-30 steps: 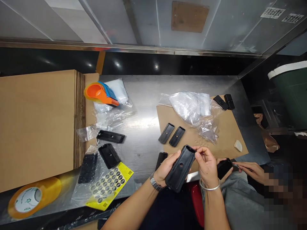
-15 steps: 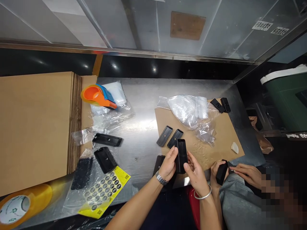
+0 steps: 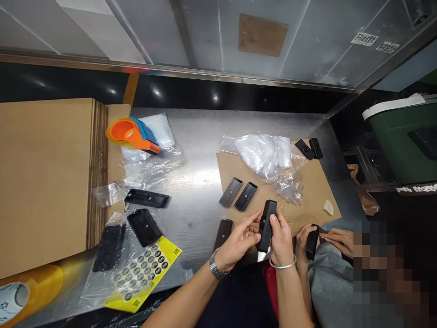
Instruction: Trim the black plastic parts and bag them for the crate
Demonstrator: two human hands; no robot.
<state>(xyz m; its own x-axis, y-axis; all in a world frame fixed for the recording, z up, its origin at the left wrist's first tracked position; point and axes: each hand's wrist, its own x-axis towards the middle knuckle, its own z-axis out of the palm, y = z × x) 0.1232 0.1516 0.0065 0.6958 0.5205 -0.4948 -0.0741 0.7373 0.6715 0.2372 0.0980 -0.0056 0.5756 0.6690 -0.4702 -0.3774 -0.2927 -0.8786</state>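
My right hand is closed round a black plastic case, with its thumb on the face that bears pale letters ending in "SCH". The case is tilted slightly, and a round spot shows on its left side. At that left side, my left hand is bent, its thumb and fingertips against the case. Two black plastic trays, a left tray and a right tray, lie hollow side up just beyond my hands. Another dark piece sits beside my left hand, partly hidden.
A co-worker's hands work on a black piece at the right. Clear plastic bags lie on brown cardboard. On the left are a yellow sheet of round stickers, an orange tape dispenser and stacked cardboard.
The case has turned in my hands from hollow side showing to its lettered side, and moved slightly right. My left hand has loosened and shifted along its side. The view has shifted slightly.
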